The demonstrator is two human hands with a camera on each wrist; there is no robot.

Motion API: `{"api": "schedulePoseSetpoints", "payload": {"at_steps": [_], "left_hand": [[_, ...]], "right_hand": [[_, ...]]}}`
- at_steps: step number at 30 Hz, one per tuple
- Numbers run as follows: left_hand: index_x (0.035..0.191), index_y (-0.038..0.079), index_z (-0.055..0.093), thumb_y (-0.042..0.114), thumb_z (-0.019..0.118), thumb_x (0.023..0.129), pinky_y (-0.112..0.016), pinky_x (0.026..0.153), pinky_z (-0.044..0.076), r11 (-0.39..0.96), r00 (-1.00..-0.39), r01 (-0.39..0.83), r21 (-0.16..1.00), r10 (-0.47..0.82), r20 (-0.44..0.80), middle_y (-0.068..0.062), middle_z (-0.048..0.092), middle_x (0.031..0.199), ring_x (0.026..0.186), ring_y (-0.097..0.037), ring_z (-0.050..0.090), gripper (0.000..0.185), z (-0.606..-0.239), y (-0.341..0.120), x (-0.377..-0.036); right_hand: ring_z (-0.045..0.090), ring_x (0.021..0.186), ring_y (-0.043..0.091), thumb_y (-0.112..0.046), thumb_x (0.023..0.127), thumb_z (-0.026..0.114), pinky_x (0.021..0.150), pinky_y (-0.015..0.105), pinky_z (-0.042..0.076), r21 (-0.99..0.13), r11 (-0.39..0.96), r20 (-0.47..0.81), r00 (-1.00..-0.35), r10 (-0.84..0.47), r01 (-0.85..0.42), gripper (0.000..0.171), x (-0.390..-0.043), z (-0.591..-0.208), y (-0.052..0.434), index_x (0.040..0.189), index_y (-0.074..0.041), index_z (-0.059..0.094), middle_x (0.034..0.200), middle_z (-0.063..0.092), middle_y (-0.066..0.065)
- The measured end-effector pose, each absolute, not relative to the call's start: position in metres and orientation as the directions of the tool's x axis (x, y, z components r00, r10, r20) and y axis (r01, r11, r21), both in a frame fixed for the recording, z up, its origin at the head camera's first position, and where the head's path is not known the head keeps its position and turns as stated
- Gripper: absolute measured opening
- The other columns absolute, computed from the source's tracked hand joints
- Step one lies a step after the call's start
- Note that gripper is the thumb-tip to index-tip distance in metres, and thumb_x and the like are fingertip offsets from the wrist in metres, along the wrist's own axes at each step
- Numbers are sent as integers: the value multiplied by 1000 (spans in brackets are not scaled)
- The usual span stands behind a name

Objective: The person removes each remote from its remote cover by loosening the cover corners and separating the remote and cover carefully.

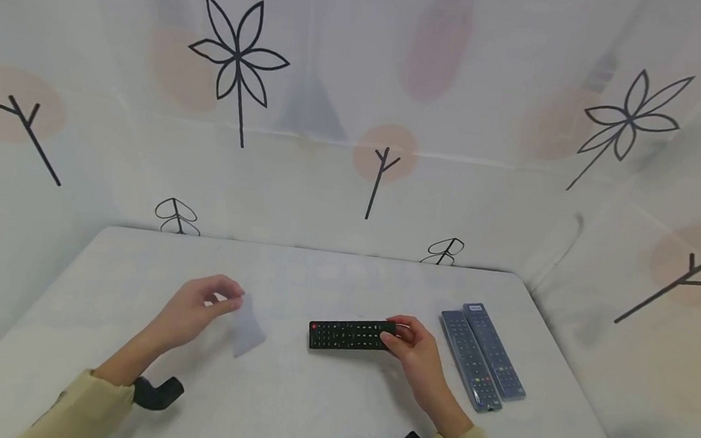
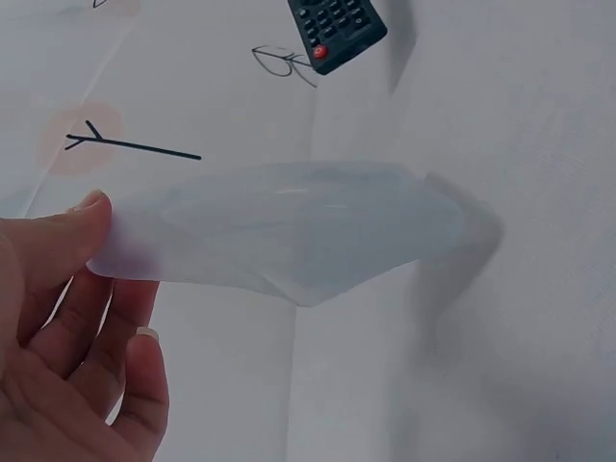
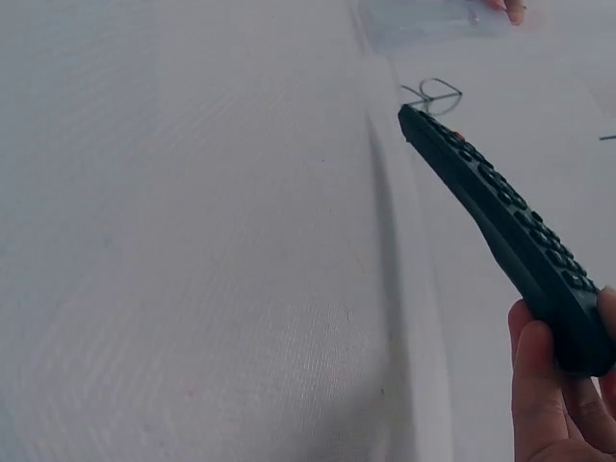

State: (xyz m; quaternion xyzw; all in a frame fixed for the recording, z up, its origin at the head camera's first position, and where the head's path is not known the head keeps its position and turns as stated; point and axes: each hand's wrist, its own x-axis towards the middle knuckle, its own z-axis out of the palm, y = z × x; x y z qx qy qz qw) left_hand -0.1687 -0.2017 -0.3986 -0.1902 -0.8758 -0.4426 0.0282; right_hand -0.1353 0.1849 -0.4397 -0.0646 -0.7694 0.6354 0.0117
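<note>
Between thumb and fingers, my left hand (image 1: 195, 310) pinches one end of a clear plastic sleeve (image 1: 247, 328). In the left wrist view the thin, see-through sleeve (image 2: 289, 231) stretches out sideways from the fingertips, its far end loose. My right hand (image 1: 416, 357) grips a black remote control (image 1: 346, 335) by one end. Its buttons face up, and a red button sits at the end toward the left hand. From the right wrist view the remote (image 3: 510, 226) is seen edge-on, held above the white table. A gap separates the sleeve from the remote.
Two more remotes, one (image 1: 469, 360) beside the other (image 1: 494, 350), lie side by side at the right of the white table (image 1: 283, 415); both look bluish, as if wrapped in plastic. A white patterned cloth (image 1: 302, 194) rises behind the table and along its sides.
</note>
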Motion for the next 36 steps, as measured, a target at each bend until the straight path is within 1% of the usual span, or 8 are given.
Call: {"api": "schedulePoseSetpoints", "payload": {"at_steps": [5, 9, 12, 19, 23, 28, 32, 36], "left_hand": [[106, 12, 70, 14, 69, 95, -34, 82, 51, 529, -918, 376, 761, 325, 227, 5, 69, 102, 94, -16, 61, 12, -397, -206, -170], [107, 12, 70, 16, 68, 96, -32, 82, 52, 494, -915, 348, 797, 363, 175, 3, 69, 104, 96, -19, 61, 12, -400, -208, -173], [108, 11, 69, 19, 67, 97, -33, 83, 51, 471, -911, 319, 823, 391, 130, 2, 68, 106, 98, -22, 60, 14, -404, -208, -174], [110, 13, 69, 20, 67, 97, -35, 86, 51, 464, -903, 296, 835, 421, 86, 2, 68, 108, 102, -23, 59, 15, -411, -208, -177], [110, 13, 69, 21, 67, 97, -37, 86, 51, 493, -911, 297, 818, 402, 89, 3, 68, 108, 102, -22, 59, 15, -416, -207, -181], [111, 13, 69, 21, 69, 95, -41, 85, 50, 556, -928, 303, 774, 356, 108, 3, 68, 105, 100, -20, 59, 18, -422, -207, -185], [115, 13, 69, 18, 73, 92, -40, 83, 50, 590, -938, 297, 751, 329, 112, 2, 66, 107, 101, -20, 58, 25, -428, -208, -186], [118, 15, 68, 16, 75, 90, -37, 81, 51, 605, -940, 301, 737, 319, 122, 1, 66, 112, 100, -20, 58, 29, -434, -206, -186]], "right_hand": [[64, 102, 24, -2, 91, 70, 83, 32, 56, -980, 179, -66, -992, 107, 85, 33, -135, -440, 181, 123, -2, 61, 113, 67, 14], [64, 101, 24, -1, 89, 71, 81, 32, 56, -982, 167, -72, -992, 105, 89, 32, -136, -442, 179, 121, -4, 64, 112, 67, 14], [64, 101, 24, -1, 89, 71, 81, 33, 57, -980, 179, -68, -993, 93, 84, 32, -135, -443, 176, 120, -5, 65, 111, 68, 13], [66, 97, 23, -3, 90, 71, 81, 35, 57, -981, 188, -37, -999, 33, 42, 31, -133, -441, 167, 120, -1, 64, 108, 68, 12], [66, 97, 23, -3, 90, 72, 81, 34, 57, -982, 185, -30, -1000, 0, 29, 31, -133, -444, 163, 120, -1, 64, 107, 68, 12], [66, 98, 24, -5, 91, 71, 80, 33, 57, -981, 191, -27, -999, -34, 20, 33, -136, -447, 160, 123, -4, 65, 111, 66, 12], [66, 97, 24, -7, 92, 71, 81, 33, 57, -985, 172, -24, -997, -67, 12, 34, -139, -450, 158, 125, -2, 64, 112, 63, 14], [67, 96, 23, -10, 93, 70, 81, 34, 57, -983, 183, -24, -995, -93, 6, 36, -142, -454, 156, 128, -2, 63, 113, 63, 15]]}}
